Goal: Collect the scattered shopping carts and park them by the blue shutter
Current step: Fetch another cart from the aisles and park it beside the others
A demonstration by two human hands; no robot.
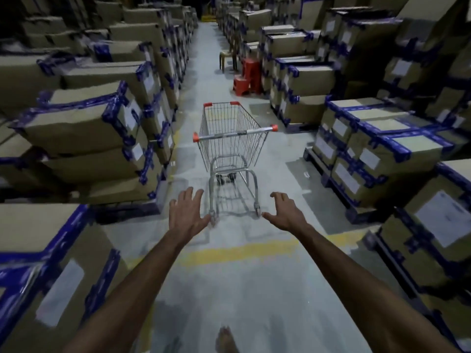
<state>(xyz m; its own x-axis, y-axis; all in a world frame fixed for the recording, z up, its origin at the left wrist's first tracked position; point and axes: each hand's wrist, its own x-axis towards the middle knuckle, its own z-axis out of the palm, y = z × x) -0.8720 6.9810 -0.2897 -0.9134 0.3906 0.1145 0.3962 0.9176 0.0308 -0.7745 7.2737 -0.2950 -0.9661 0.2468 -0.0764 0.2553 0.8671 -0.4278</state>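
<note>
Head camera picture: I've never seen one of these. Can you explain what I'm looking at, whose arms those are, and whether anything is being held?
There is no machine here. A person wears a wide-angle camera on the head, looking forward and down, so the two bare arms are the wearer's own. The left hand and right hand reach forward with fingers spread, and the hands hold nothing.

Ahead in the aisle stands a silver wire shopping cart with orange-red handle caps, its handle towards the camera. Neither hand grips that handle.

Stacked brown cardboard boxes with blue tape line both sides. Farther along are red plastic stools. The grey concrete floor has a yellow painted line across it. No blue shutter is in view.
</note>
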